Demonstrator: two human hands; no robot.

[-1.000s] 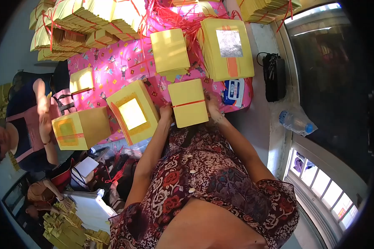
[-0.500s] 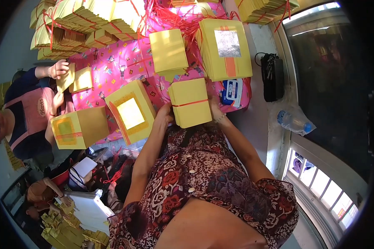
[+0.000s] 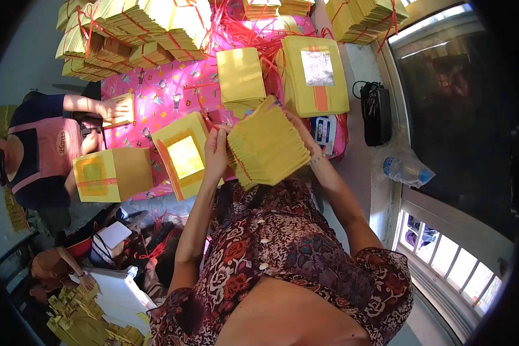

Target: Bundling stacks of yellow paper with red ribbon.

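A thick bundle of yellow paper sheets (image 3: 271, 144) is tilted up in front of my chest, its layered edges fanned toward me. My right hand (image 3: 301, 134) grips its right side, with most of the fingers hidden behind the paper. At the bundle's left edge my left hand (image 3: 216, 148) is closed, fingers pinched on a thin red plastic strip (image 3: 211, 124). Just beyond lies a smaller yellow stack (image 3: 240, 76). Left of my left hand is a yellow stack with a shiny square (image 3: 184, 157) and an orange band.
The pink patterned cloth (image 3: 170, 86) covers the table. Tied yellow bundles (image 3: 127, 26) and loose red strips (image 3: 245, 29) fill the far side. A large yellow stack (image 3: 334, 86), black pouch (image 3: 376, 115) and bagged bottle (image 3: 406, 171) are at right. A co-worker (image 3: 46, 144) sits at left.
The bundle has tipped up and turned, showing its fanned edges. My left hand has risen to a red strip beside it. The co-worker's hand has lowered flat onto the yellow paper.
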